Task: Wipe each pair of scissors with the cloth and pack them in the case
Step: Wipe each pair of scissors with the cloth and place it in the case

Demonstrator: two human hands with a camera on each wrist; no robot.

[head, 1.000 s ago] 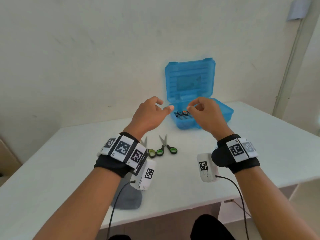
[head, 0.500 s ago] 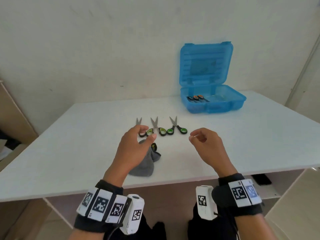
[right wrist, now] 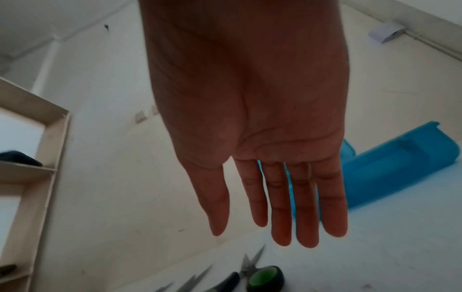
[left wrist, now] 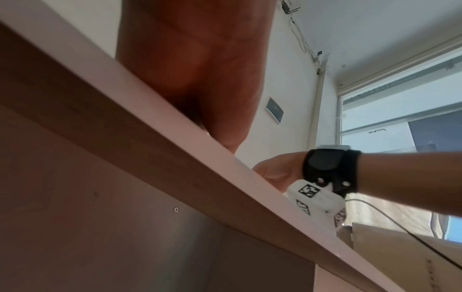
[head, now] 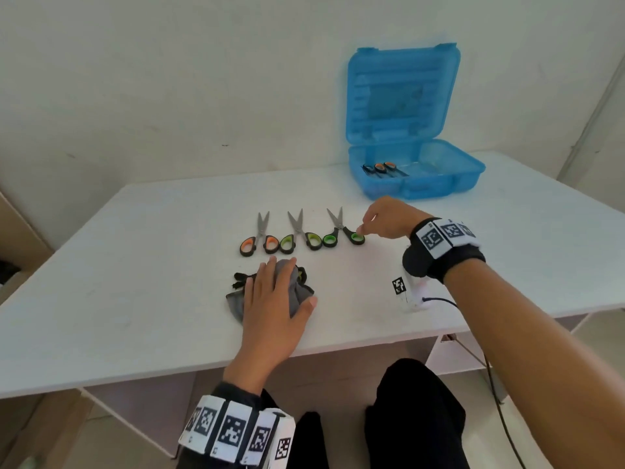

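Observation:
Three pairs of scissors lie in a row on the white table: orange-handled scissors [head: 259, 239], light-green scissors [head: 299, 235] and green scissors [head: 341, 231]. My left hand [head: 274, 296] lies flat with straight fingers on the crumpled grey cloth [head: 299, 292] in front of them. My right hand [head: 380, 218] reaches over the green scissors' right handle loop [head: 357, 237]. In the right wrist view its fingers [right wrist: 282, 207] are straight above that loop [right wrist: 265, 278], holding nothing. The open blue case [head: 422, 191] stands at the back right with orange-handled scissors [head: 385, 169] inside.
The case's lid [head: 402, 96] stands upright against the wall. The left wrist camera sits below the table's front edge [left wrist: 175, 150], which hides the left fingers. A wooden shelf unit [right wrist: 47, 138] stands to the left. A cable [head: 490, 360] hangs from my right wrist.
Both hands have come back from the case to the near table. The left hand has dropped flat onto the cloth. The right hand has reached out to the green scissors.

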